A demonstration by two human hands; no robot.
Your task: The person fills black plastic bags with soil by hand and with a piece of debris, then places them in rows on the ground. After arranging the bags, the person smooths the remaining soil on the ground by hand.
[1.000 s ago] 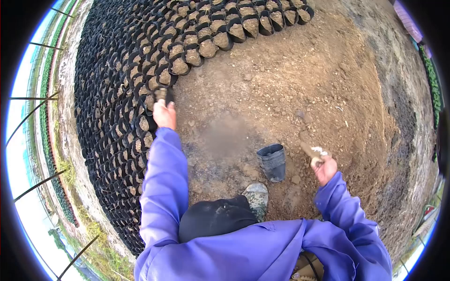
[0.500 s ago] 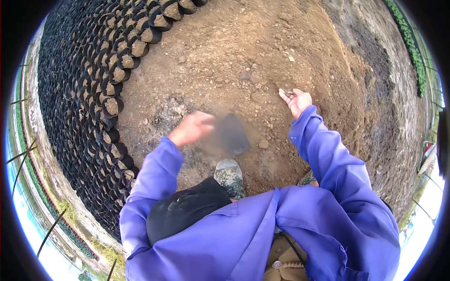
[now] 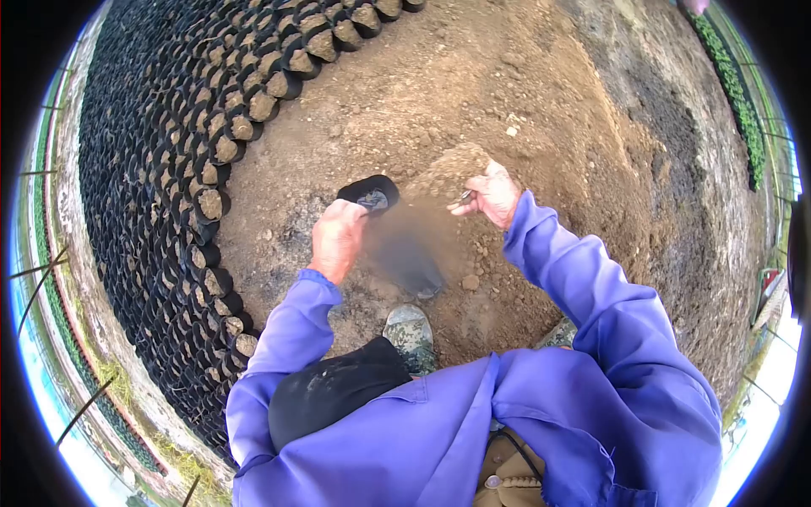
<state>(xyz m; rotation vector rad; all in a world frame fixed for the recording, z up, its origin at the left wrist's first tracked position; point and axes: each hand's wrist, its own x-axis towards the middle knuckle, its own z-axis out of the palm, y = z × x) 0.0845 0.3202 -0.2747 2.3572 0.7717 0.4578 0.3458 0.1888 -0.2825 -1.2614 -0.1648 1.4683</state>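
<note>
My left hand [image 3: 336, 238] is closed on the rim of a black plastic nursery bag [image 3: 369, 193], its mouth open and facing up toward me. To its right, my right hand [image 3: 490, 198] has thumb and fingers pinched around a small, thin greyish piece [image 3: 465, 196]; I cannot tell what it belongs to. A rounded heap of loose brown soil [image 3: 448, 166] shows just beyond those fingers. Between and below the hands lies a blurred dark grey shape [image 3: 411, 264], close in front of my boot [image 3: 410, 334].
Rows of soil-filled black bags [image 3: 241, 128] stand packed along the left. Bare brown soil [image 3: 405, 93] stretches ahead, rising into a bank [image 3: 583, 127] on the right. A green plant row [image 3: 731, 93] runs at the far right.
My left hand was blurred with no bag visible in it; now it grips a black bag. My right hand has moved left and slightly down, toward the bag.
</note>
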